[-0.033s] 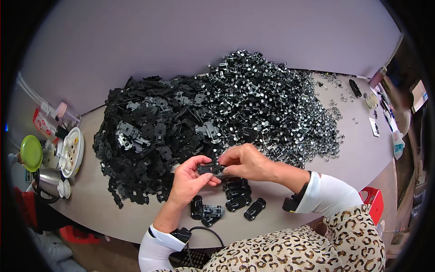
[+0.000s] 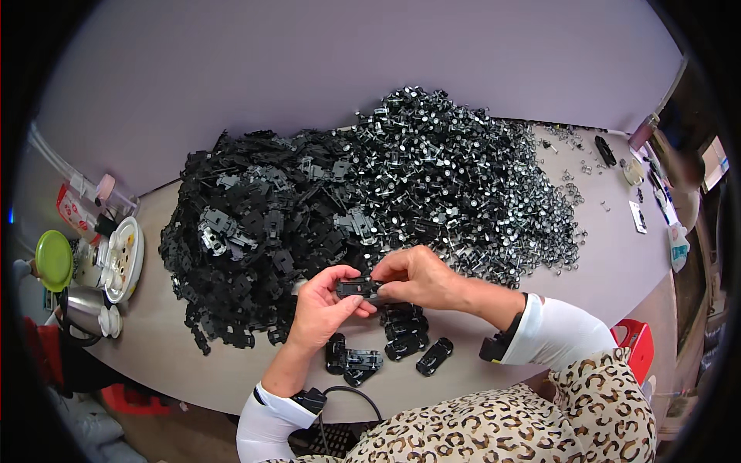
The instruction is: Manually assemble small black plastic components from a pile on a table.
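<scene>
While left hand and right hand clamp a black chassis, pale tabletop, grey partition behind

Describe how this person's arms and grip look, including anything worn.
The left grip and right grip are bare, without gloves. White sleeves with dark edges cover both arms, with black block-shaped items near their wrist ends. A black cable loops beside the left one. The patterned top has leopard spots.

- A bare left hand and bare right hand hold a flat black plastic car chassis.
- Beyond, I see a dark plastic parts heap touching a silver-and-black wheeled-axle heap.
</scene>
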`<action>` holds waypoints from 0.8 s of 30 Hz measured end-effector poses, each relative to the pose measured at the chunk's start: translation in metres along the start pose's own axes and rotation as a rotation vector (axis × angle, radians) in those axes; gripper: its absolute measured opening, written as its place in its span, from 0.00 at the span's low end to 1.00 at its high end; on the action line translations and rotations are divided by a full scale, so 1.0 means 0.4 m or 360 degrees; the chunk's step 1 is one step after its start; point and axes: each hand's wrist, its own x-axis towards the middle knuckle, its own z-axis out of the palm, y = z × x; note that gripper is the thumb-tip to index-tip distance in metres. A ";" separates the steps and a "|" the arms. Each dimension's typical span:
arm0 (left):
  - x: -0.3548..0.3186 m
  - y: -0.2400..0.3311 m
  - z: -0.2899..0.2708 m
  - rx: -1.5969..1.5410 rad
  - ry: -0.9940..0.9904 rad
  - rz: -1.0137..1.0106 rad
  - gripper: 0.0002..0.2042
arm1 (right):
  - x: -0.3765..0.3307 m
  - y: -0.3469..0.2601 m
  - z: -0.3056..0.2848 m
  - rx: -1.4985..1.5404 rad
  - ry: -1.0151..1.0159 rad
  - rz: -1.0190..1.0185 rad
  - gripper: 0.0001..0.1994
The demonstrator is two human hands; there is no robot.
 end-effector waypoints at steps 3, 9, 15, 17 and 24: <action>-0.015 0.009 0.000 -0.0084 0.0126 0.0092 0.18 | 0.005 -0.014 0.018 0.0242 0.0042 0.0033 0.10; -0.009 -0.004 -0.007 -0.0495 0.0086 0.0212 0.21 | 0.019 -0.016 0.041 0.0677 0.0086 0.0041 0.08; -0.005 -0.005 0.002 -0.0107 0.0130 0.0377 0.21 | 0.013 -0.073 0.016 -0.0569 0.0393 -0.0682 0.05; -0.012 -0.009 -0.002 0.0018 0.0121 0.0370 0.23 | 0.014 -0.092 0.030 -0.0659 0.0413 -0.0740 0.05; -0.018 -0.011 0.016 0.0449 0.0049 0.0432 0.27 | 0.011 -0.112 0.052 -0.1068 0.0122 -0.0716 0.09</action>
